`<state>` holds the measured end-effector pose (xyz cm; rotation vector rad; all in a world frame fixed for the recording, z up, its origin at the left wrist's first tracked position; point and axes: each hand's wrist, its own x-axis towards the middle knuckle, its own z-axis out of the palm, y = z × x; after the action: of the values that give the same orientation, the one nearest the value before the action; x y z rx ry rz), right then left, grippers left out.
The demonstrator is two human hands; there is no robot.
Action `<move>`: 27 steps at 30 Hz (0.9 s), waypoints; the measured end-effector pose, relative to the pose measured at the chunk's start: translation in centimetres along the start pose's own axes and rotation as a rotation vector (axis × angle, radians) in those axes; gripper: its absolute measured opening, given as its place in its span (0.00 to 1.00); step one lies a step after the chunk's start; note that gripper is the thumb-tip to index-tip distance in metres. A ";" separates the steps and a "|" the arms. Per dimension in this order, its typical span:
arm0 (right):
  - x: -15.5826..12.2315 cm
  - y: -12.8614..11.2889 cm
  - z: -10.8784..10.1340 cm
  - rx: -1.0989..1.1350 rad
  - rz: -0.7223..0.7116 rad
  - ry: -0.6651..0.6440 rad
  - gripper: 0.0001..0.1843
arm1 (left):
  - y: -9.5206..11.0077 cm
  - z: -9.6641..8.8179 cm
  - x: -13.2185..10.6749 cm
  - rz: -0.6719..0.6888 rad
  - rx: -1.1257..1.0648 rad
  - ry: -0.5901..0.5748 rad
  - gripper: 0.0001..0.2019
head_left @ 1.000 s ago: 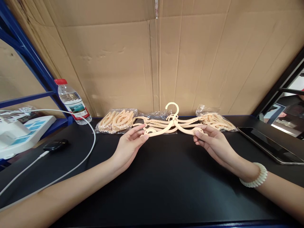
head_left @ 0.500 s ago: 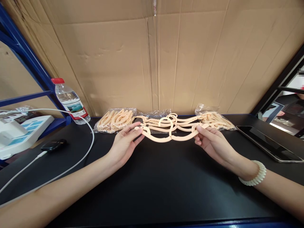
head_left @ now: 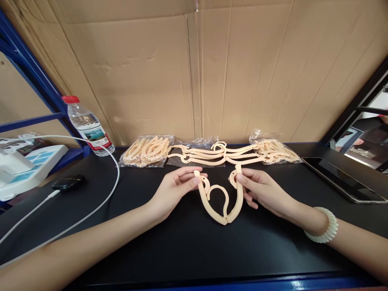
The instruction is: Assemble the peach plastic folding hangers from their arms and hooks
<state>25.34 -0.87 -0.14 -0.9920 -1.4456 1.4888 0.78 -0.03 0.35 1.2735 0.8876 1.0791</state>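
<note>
Between my two hands is a beige folding clothes hanger (head_left: 211, 211), its arms bent up into a V and its hook curled between them. My left hand (head_left: 174, 190) pinches the end of the left arm with thumb and fingers. The end of the right arm is gripped by my right hand (head_left: 263, 186), which has a pale beaded bracelet on its wrist. Behind the hanger, several unfolded beige hangers (head_left: 206, 161) lie stacked on the black table (head_left: 194, 254).
Clear bags of folded hangers lie at the back left (head_left: 148, 151) and back right (head_left: 274, 150). A water bottle (head_left: 91, 129), a white cable (head_left: 117, 178), a black adapter (head_left: 68, 182) and a power strip (head_left: 45, 161) are left. A tablet (head_left: 342, 178) lies right; cardboard (head_left: 145, 81) stands behind.
The hanger's two arms have folded upward from nearly straight into a V. My hands have come closer together, and the hanger is lower and nearer to me.
</note>
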 end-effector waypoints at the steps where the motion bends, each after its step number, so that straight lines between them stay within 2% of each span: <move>1: 0.0 0.1 0.1 -0.001 0.015 -0.023 0.19 | -0.1 0.1 0.1 -0.001 0.006 -0.004 0.16; 7: -0.3 0.2 0.7 0.036 0.078 -0.199 0.20 | -0.3 1.0 0.0 0.000 0.028 -0.010 0.15; 10: -0.3 0.1 0.8 0.043 0.102 -0.234 0.21 | -0.3 1.3 -0.2 0.002 0.033 -0.009 0.15; 17: -0.3 -0.2 1.1 0.047 0.101 -0.257 0.17 | -0.3 1.5 -0.4 0.028 0.045 0.018 0.15; 21: -0.4 -0.5 1.6 -0.046 0.104 -0.246 0.18 | -0.2 1.7 -0.5 0.042 0.048 0.023 0.14; 24: -0.5 -0.7 2.0 -0.120 0.126 -0.209 0.21 | -0.1 1.8 -0.6 0.043 0.053 0.043 0.13; 27: -0.5 -0.6 2.2 -0.128 0.111 -0.129 0.19 | 0.0 2.0 -0.7 0.042 0.057 0.030 0.12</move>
<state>23.48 -2.06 0.53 -1.0857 -1.6172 1.5804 2.46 -1.27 0.54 1.3315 0.9237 1.1158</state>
